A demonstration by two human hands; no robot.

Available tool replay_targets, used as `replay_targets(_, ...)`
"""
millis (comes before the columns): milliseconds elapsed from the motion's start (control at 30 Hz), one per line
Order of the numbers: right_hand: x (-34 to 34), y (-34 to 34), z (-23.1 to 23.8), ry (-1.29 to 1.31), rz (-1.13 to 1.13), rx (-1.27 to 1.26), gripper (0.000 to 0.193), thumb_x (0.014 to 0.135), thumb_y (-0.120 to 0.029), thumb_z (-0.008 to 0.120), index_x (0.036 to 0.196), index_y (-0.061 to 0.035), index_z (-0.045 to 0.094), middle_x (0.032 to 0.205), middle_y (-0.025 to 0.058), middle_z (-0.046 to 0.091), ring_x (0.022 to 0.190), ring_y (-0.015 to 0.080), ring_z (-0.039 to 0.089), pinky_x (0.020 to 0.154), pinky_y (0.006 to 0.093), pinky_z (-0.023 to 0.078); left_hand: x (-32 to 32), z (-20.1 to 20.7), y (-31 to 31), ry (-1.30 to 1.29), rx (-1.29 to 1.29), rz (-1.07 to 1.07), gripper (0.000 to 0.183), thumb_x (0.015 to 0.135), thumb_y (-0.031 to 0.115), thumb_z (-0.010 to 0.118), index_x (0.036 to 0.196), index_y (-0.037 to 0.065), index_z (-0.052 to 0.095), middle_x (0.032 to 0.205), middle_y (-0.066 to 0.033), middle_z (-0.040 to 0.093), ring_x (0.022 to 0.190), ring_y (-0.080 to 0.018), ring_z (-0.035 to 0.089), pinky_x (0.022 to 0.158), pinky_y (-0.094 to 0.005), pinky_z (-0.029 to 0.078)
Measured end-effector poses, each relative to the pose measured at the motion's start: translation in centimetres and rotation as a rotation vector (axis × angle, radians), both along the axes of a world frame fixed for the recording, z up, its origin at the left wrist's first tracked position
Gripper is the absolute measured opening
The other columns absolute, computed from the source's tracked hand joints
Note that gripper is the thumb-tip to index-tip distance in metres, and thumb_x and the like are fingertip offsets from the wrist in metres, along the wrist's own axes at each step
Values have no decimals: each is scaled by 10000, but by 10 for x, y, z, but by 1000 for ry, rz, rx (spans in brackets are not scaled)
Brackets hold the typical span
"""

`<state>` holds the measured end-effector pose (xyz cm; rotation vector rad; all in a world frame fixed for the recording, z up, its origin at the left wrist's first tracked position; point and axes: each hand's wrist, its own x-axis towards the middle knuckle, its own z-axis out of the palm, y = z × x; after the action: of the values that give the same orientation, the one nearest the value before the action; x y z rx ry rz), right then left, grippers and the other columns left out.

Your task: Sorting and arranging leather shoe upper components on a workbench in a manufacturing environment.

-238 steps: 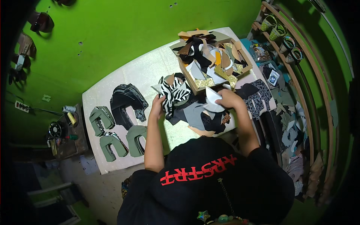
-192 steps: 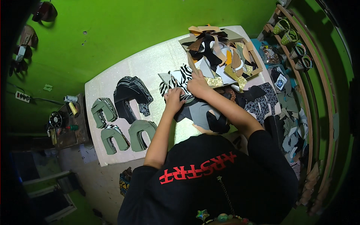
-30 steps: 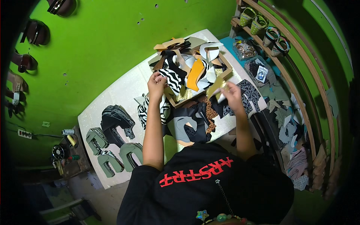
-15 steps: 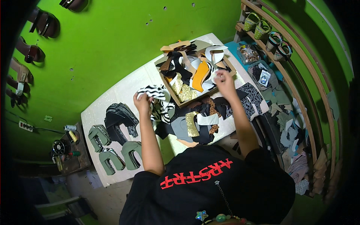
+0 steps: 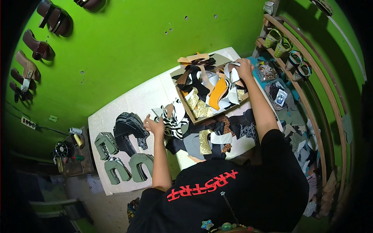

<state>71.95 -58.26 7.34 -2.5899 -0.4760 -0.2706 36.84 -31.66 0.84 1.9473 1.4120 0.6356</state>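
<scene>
My left hand [image 5: 154, 126] is beside a pile of zebra-print cut pieces [image 5: 173, 126], with its fingers apart and nothing held. A tan piece and white pieces lie on top of that pile. At the far right corner of a shallow box [image 5: 189, 113], my right hand [image 5: 244, 69] pinches the edge of a curved white piece [image 5: 229, 70]. The box is heaped with loose cut pieces, among them an orange strip [image 5: 217, 93], gold glitter pieces [image 5: 202, 110] and black ones. My right fingertips are partly hidden.
Stacks of green U-shaped pieces [image 5: 107, 145] and a dark stack [image 5: 130, 130] stand on the white table [image 5: 107, 112] at left. Mixed scraps [image 5: 205, 141] lie before the box. A wooden rack [image 5: 299, 46] with small sandals is at right. Spools and a small machine [image 5: 62, 149] stand lower left.
My left hand has let go of the zebra-print piece, which now rests on the pile. My right hand has moved to the box's far right corner and gripped the white piece. The view has shifted slightly.
</scene>
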Motion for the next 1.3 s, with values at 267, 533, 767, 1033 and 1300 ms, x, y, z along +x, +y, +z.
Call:
replay_targets(267, -59, 16, 64, 551, 527, 606, 208, 823, -125, 569, 938, 48, 576, 744, 47, 605, 585, 87, 549, 556, 222, 456, 61, 68, -42, -400, 35, -424, 346, 761, 191, 605, 1065, 52, 515, 1072, -142, 495, 1046, -270, 408, 894, -362, 324)
replay_targets(533, -114, 22, 52, 470, 737, 471, 291, 862, -252, 526, 794, 23, 589, 726, 47, 568, 611, 94, 507, 587, 233, 418, 93, 112, -89, -649, -436, -819, 223, 844, 146, 568, 997, -13, 534, 897, -71, 588, 782, -119, 560, 686, -225, 435)
replay_targets(767, -114, 4, 17, 440, 410, 987, 249, 843, -156, 548, 1004, 33, 561, 782, 87, 606, 577, 97, 551, 475, 204, 414, 56, 88, -57, -589, -451, -552, 260, 850, 176, 559, 968, -55, 583, 767, -60, 609, 643, -93, 576, 559, -199, 426)
replay_targets(1033, -167, 26, 22, 588, 804, 621, 268, 801, -243, 624, 761, 20, 603, 708, 44, 603, 625, 90, 535, 591, 237, 432, 12, 71, -48, -575, -554, -561, 213, 816, 60, 577, 1004, -33, 538, 772, -83, 593, 568, -109, 573, 488, -185, 436)
replay_targets(1300, -201, 54, 10, 776, 773, 420, 254, 750, -212, 654, 812, 34, 641, 639, 81, 617, 576, 98, 531, 569, 269, 437, 8, 53, -55, -644, -507, -599, 83, 814, 68, 589, 825, 36, 513, 778, -27, 578, 659, -80, 525, 577, -204, 427)
